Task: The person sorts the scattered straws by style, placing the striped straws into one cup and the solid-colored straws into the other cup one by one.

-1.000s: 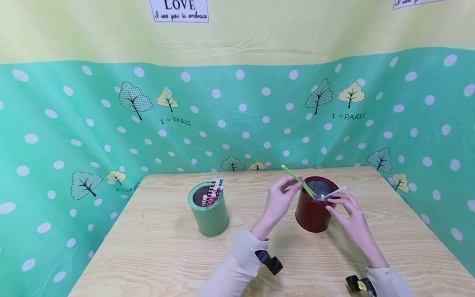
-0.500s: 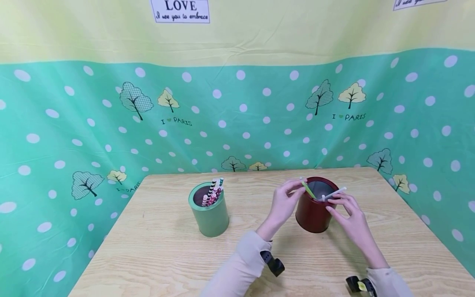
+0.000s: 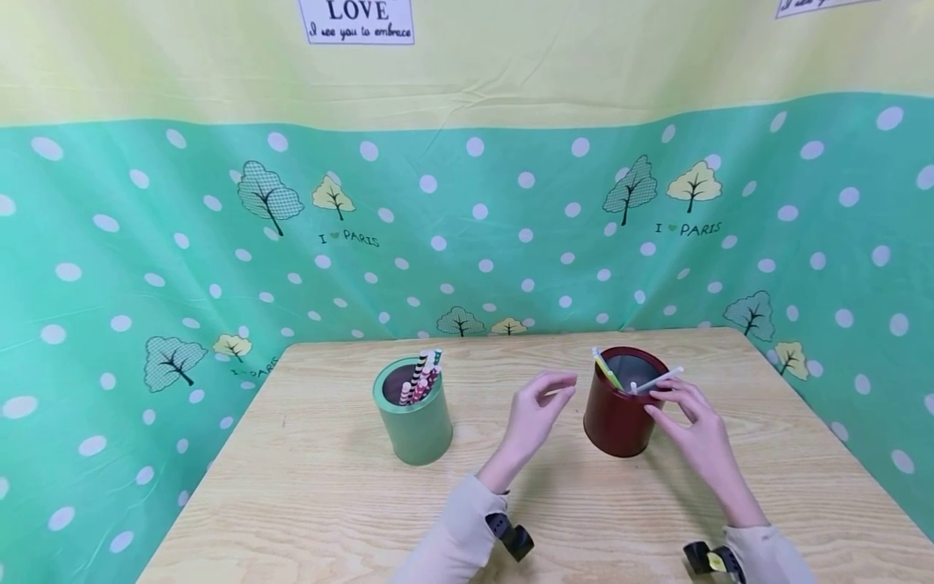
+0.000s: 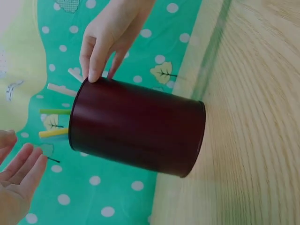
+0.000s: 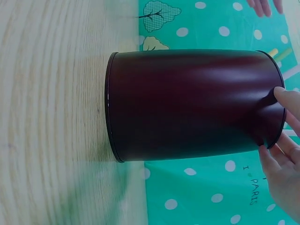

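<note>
My left hand (image 3: 536, 410) hovers left of a dark red round canister (image 3: 619, 426), with thumb and fingers slightly bent and nothing between them. At the canister's right side my right hand (image 3: 693, 430) grips the rim, as the right wrist view also shows with the thumb (image 5: 286, 98) against the outer wall. Several straws stick out of the canister's mouth. In the left wrist view they include a green straw (image 4: 56, 111), a yellow straw (image 4: 54, 134) and a white straw (image 4: 61, 89). Their lower ends are hidden inside.
A light green canister (image 3: 419, 434) stands to the left on the wooden table (image 3: 306, 503), holding several patterned straws (image 3: 418, 386). A green dotted curtain (image 3: 409, 243) hangs behind the table and at both sides.
My left hand held a green straw over the red canister, lowered it inside, let go and drew back to the left. My right hand has stayed at the rim.
</note>
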Available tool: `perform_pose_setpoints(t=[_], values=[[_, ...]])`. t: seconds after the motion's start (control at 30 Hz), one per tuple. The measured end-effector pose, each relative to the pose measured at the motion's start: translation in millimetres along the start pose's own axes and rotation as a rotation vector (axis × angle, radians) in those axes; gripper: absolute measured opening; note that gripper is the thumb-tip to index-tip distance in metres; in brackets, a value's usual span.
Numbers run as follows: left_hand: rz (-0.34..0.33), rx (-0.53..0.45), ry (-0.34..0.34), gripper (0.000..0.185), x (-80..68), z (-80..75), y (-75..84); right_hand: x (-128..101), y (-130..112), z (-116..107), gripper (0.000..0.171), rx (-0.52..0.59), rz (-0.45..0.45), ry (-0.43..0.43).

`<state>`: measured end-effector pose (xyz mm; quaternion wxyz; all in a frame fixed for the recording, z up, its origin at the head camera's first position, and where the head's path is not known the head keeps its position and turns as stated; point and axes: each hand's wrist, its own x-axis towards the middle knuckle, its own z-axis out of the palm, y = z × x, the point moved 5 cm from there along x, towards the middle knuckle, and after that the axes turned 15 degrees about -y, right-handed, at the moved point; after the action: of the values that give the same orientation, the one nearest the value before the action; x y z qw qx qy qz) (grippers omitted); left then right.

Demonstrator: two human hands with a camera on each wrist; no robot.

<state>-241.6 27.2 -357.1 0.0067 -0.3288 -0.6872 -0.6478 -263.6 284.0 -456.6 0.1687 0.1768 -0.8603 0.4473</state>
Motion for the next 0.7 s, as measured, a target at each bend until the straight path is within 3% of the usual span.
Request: perform_pose_setpoints(t=[0.07,0.2,0.43,0.6,0.67,0.7], values=[[0.008,0.019,-0.014,0.019,-5.3,-2.9,1.6,-0.2,26.6,2.2,0.029,0.003,-0.006,0.029],[0.022,0.040,-0.044,0.019,-16.9,-10.2,5.5,-0.7,42.0,1.7,0.034,-0.021,0.005,0.073],[0.062,0.183,-0.040,0.019,-41.4,-30.8,17.7,-4.4,36.7,-10.6,0.036,-0.038,-0.026,0.135],[0.138,0.346,0.009,0.017,-60.6,-48.1,30.8,-12.1,41.3,-20.1,0.037,-0.149,0.019,0.119],[0.170,0.407,0.029,0.018,-68.3,-56.8,29.6,-13.7,42.6,-23.7,0.037,-0.192,0.010,0.112],[0.190,0.437,0.038,0.019,-72.3,-61.7,26.4,-14.3,31.3,-25.9,0.034,-0.157,-0.025,0.094]])
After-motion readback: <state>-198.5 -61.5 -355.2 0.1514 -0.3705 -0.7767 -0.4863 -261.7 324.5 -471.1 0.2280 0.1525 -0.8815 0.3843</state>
